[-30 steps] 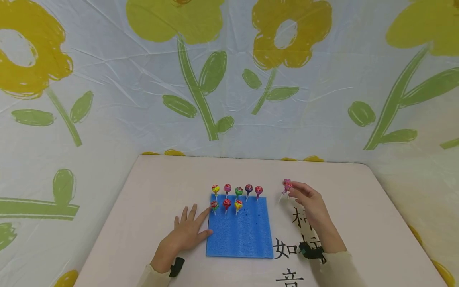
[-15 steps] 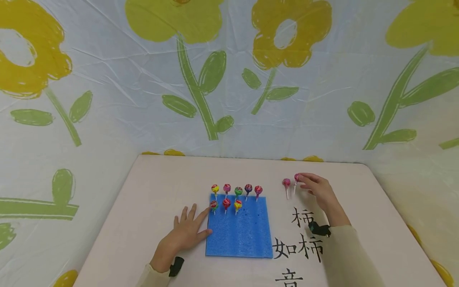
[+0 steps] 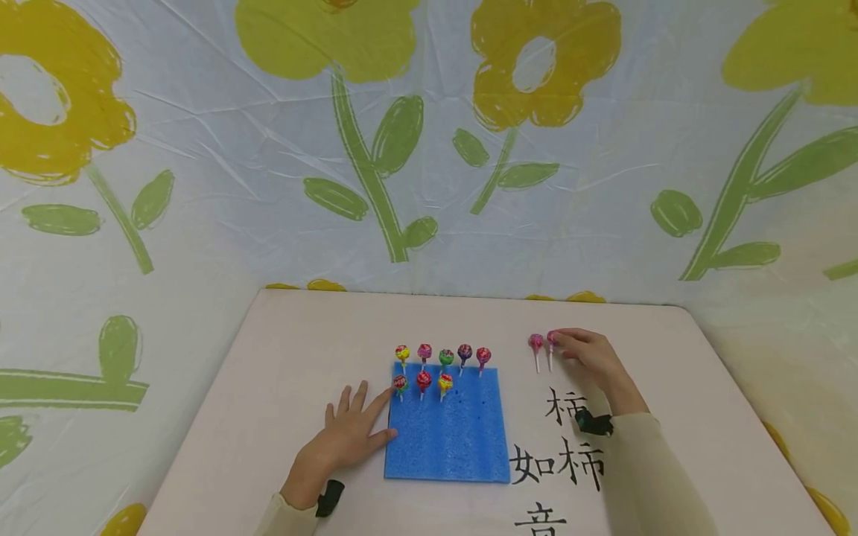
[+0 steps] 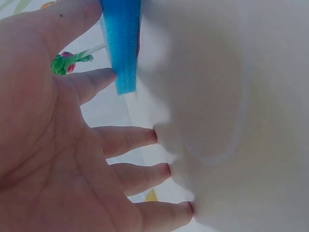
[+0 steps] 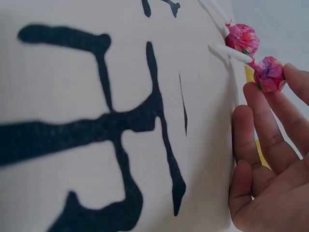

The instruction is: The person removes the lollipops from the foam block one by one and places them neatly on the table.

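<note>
My right hand [image 3: 593,361] pinches a pink lollipop [image 5: 269,74] by its wrapped head, its white stick pointing toward me. Just left of it, a second pink lollipop [image 3: 535,342] lies on the table. My left hand [image 3: 347,435] is spread flat, with forefinger and thumb at the left edge of a blue foam board [image 3: 445,447]. In the left wrist view, its fingertips [image 4: 150,135] meet the tabletop. Several wrapped lollipops stand by their sticks in the board's far part: a back row including a purple one [image 3: 465,351], and a shorter row including a red one [image 3: 424,380].
Large black written characters [image 3: 582,463] mark the pale table [image 3: 322,327] right of the board. A flower-print curtain [image 3: 429,246] surrounds the table at the back and sides. A few small holes show in the foam beside the shorter row.
My right hand moved right from the two crossed pink lollipops with one in its fingers. It has since come slightly down and left, beside the other. The left hand stays put.
</note>
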Available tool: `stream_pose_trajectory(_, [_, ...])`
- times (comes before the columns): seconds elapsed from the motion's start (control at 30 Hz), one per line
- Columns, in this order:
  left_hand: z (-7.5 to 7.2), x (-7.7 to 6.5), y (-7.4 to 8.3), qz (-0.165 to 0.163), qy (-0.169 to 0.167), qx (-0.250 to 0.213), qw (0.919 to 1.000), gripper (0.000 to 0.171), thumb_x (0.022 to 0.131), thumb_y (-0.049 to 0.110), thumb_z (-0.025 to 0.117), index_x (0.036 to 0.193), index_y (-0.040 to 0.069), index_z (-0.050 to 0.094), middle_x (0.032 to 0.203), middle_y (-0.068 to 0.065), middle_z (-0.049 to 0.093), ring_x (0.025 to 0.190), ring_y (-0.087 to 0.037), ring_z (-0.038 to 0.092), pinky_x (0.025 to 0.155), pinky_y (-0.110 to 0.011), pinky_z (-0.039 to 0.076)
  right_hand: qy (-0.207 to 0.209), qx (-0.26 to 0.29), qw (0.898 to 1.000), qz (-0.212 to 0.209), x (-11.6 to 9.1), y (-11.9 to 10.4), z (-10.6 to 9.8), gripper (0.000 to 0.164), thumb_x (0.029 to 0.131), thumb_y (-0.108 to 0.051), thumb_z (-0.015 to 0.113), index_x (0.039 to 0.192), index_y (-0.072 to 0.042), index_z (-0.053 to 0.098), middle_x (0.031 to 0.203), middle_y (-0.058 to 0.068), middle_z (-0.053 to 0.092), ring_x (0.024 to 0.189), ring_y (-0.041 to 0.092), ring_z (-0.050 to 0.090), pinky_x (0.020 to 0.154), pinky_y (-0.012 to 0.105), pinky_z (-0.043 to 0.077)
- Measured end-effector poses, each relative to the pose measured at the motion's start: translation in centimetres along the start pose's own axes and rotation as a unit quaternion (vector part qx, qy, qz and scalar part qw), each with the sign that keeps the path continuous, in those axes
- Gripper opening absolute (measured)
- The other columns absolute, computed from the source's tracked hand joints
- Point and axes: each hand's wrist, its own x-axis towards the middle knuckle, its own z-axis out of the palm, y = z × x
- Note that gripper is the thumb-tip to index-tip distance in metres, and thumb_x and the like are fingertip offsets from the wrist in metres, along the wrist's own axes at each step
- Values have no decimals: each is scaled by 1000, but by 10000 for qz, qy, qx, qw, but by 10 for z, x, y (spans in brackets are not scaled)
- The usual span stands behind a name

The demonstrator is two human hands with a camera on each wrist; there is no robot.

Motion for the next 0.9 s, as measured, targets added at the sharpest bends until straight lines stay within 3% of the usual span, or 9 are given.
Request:
stream_pose_trajectory(0.3, [-3, 0, 1, -23, -45, 11, 10000, 70, 97, 48, 62, 156, 20, 37, 160, -28, 21, 144, -55, 11, 104, -78, 11, 112, -144, 9998, -12, 4, -1, 4, 58, 99, -42, 64, 136, 2, 58, 131, 18, 61, 105, 29, 58, 91, 37, 44])
stream_pose_trajectory(0.5, [-3, 0, 2, 16, -49, 26, 10000, 70, 97, 48, 62, 156, 20, 37, 160, -28, 21, 144, -55, 11, 105, -78, 11, 280, -334, 9989, 161, 6, -1, 7, 54, 98, -39, 65, 133, 1, 60, 132, 19, 59, 105, 27, 54, 86, 32, 44])
stream_pose_trajectory(0.73, [-1, 1, 0, 11, -20, 20, 10000, 70, 97, 48, 62, 156, 20, 37, 160, -27, 21, 145, -55, 11, 105, -78, 11, 362, -534, 9979, 55, 9, -2, 10, 49, 99, -36, 64, 129, 3, 63, 128, 19, 60, 103, 25, 51, 78, 27, 46])
stream_pose_trajectory(0.9, [0, 2, -1, 5, -21, 33, 10000, 70, 97, 48, 61, 156, 21, 36, 161, -27, 20, 145, -55, 10, 105, -78, 10, 308, -675, 9972, -15, 12, 0, 9, 52, 100, -39, 62, 131, 2, 61, 129, 21, 60, 106, 27, 51, 81, 30, 46])
